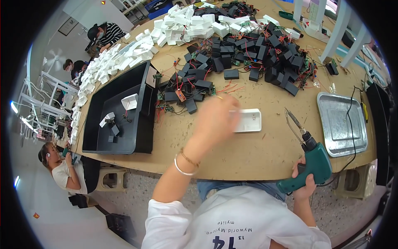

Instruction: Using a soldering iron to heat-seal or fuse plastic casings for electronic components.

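Observation:
In my right hand [306, 182] is a green soldering gun [311, 167], gripped by its handle, with its metal tip pointing up and away over the table. My left hand [217, 118] is smeared by motion and hovers at the left end of a white plastic case [251, 120]. The case lies open side up on the table, its left part hidden behind that hand. Whether the left fingers touch the case or hold anything cannot be made out. Just beyond is a heap of black boxes [226, 62] with circuit boards and red wires.
A black bin [141, 128] on the left contains a white case and some small parts. To the right lies a metal tray [344, 143], with a black cord across it. White cases [174, 25] are piled along the far and left edges. Several other people sit further left.

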Motion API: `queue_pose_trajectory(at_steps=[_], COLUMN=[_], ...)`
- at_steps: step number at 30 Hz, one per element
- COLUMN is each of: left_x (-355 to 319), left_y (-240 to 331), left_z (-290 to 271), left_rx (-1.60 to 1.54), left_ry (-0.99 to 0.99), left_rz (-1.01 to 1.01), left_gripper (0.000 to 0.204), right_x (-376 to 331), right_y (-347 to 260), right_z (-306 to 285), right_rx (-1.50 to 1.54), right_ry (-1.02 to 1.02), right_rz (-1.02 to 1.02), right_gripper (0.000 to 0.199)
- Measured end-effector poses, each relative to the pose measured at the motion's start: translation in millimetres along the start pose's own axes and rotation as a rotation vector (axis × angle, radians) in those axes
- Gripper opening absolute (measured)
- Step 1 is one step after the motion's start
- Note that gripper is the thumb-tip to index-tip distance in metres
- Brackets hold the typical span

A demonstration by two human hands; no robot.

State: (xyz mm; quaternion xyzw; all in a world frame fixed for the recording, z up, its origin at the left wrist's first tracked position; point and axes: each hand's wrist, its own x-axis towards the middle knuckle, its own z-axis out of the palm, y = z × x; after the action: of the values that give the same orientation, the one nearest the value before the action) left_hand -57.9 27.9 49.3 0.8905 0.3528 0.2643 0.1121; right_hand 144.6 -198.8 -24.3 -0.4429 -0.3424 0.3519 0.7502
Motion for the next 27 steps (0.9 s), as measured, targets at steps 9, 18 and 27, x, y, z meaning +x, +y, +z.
queue_pose_trajectory(at_steps=[9,18,27], left_x=[43.6,60.6,47.5], left_y=[-68.7,-74.4,-83.6], left_z=[13.7,3.1,-21.8], left_rx=[0.585,0.577,0.33], left_ry=[-0.044,-0.35,-0.337], left_rz=[0.104,0.026,-0.154], left_gripper=[0.014,0.01,0.021], right_x=[1.2,-0.9,-1.7], right_y=[-2.5,-0.3,-2.6], right_z=[9.4,5.1,5.8], right_rx=[-0.066,-0.081,-0.081], right_ry=[0.029,0.023,0.03], right_rz=[0.007,0.015,0.045], right_gripper=[0.054,0.057,0.058])
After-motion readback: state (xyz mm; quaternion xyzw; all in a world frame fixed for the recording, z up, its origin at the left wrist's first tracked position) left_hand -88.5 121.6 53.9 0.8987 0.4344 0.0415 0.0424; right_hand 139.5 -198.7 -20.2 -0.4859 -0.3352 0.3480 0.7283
